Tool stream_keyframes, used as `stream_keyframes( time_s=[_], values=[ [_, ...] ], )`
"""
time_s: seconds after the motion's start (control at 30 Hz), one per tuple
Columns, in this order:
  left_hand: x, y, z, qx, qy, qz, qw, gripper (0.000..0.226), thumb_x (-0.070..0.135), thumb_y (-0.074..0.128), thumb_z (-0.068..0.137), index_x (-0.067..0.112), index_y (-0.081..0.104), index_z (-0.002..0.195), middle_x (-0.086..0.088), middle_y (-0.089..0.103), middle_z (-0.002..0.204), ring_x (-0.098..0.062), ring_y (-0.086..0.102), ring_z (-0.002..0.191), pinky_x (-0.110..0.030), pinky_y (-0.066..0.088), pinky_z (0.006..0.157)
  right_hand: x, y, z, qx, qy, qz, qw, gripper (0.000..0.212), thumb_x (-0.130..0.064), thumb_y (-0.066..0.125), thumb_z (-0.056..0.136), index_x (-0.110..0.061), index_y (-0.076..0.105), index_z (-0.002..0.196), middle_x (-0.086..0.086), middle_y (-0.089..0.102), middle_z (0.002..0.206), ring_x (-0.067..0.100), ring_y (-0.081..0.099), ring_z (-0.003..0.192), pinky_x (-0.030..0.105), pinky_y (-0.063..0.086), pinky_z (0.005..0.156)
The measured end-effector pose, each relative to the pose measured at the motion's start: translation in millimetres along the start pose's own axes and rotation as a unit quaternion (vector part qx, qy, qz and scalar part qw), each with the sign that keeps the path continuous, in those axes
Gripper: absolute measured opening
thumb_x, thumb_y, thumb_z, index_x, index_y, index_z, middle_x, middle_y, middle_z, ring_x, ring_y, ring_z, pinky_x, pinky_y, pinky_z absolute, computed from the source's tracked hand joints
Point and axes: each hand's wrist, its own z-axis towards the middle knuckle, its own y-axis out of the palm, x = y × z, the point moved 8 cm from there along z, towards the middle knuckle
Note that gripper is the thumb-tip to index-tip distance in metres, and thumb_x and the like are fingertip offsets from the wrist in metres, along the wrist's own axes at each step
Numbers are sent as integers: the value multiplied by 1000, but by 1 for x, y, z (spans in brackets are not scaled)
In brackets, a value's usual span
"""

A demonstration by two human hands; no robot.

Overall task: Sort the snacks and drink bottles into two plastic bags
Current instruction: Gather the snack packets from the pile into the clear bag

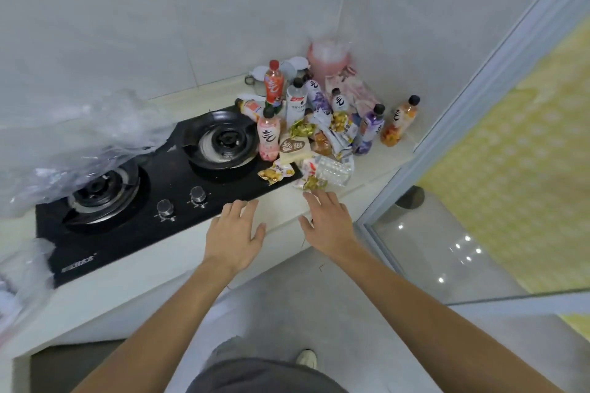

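Both hands (281, 226) empty, fingers spread; snack pile (316, 150) just beyond right fingertips (311, 196)

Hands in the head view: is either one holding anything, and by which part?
Nothing is held. The left hand and right hand are both open, fingers spread, just short of the snack pile.

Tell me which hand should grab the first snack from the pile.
Right. The right hand is open with fingertips beside the nearest snack; the left hand hovers farther away, near the stove knobs.
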Motion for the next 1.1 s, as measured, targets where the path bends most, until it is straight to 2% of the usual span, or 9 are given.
stream_keyframes(
  time_s=[0.23, 0.43, 0.6, 0.7, 0.8, 0.83, 0.93, 1.0, 1.1],
  values=[
    [46, 22, 112, -1, 41, -22, 999, 54, 43, 55, 97, 17, 49, 144, -5, 55, 135, -28, 52, 119, -44, 52, 85, 75, -14, 80, 4, 39, -9, 999, 57, -37, 59, 99, -15, 43, 150, 9, 42, 153, 33, 36, 141, 50, 45, 108],
    [72, 27, 225, -19, 50, -77, 996, 52, 40, 53, 99, 17, 44, 145, -9, 48, 141, -33, 46, 130, -45, 51, 92, 119, -30, 162, 0, 69, -18, 997, 62, -31, 63, 97, -12, 36, 150, 14, 32, 160, 38, 26, 147, 51, 39, 117],
    [85, 51, 289, -70, 36, -82, 993, 58, 46, 47, 100, 24, 35, 153, -8, 41, 152, -34, 40, 138, -55, 45, 104, 134, -17, 215, -58, 55, -32, 996, 71, -28, 59, 98, -9, 25, 157, 18, 25, 163, 41, 15, 153, 55, 20, 126],
    [82, 67, 318, -96, -9, -66, 993, 64, 48, 47, 100, 28, 25, 157, -9, 29, 160, -34, 28, 148, -59, 46, 104, 140, -9, 246, -79, 48, -37, 995, 84, -37, 63, 97, -10, 14, 160, 18, 8, 169, 43, 4, 157, 56, 9, 126],
    [79, 77, 338, -100, -45, -74, 991, 69, 42, 48, 100, 28, 18, 160, -13, 17, 165, -38, 17, 152, -58, 45, 103, 145, -8, 275, -88, 56, -29, 994, 107, -62, 66, 88, -10, 6, 160, 18, -6, 170, 43, -9, 157, 57, 13, 124],
    [78, 80, 343, -104, -60, -73, 990, 70, 41, 47, 100, 28, 15, 161, -13, 14, 167, -38, 15, 153, -58, 43, 105, 149, -6, 285, -91, 60, -38, 993, 105, -57, 66, 90, -10, 5, 161, 20, -7, 170, 44, -10, 157, 59, 17, 124],
    [75, 96, 358, -114, -95, -70, 987, 70, 43, 46, 102, 28, 14, 162, -14, 12, 167, -39, 15, 153, -59, 37, 111, 163, 2, 305, -97, 77, -59, 991, 88, -21, 62, 96, -8, 6, 162, 24, 0, 169, 47, -4, 156, 61, 29, 120],
    [75, 105, 367, -95, -97, -74, 988, 67, 47, 46, 101, 26, 21, 160, -15, 21, 162, -44, 26, 146, -57, 40, 111, 168, 7, 313, -101, 67, -73, 990, 86, -21, 66, 92, -8, 14, 160, 26, 17, 165, 49, 12, 154, 59, 30, 119],
    [76, 112, 371, -73, -118, -70, 988, 60, 48, 51, 98, 23, 35, 151, -17, 32, 148, -47, 38, 131, -54, 49, 99, 173, 14, 314, -113, 46, -107, 987, 83, -18, 71, 85, -13, 25, 155, 20, 36, 150, 49, 34, 138, 56, 33, 113]
  ],
)
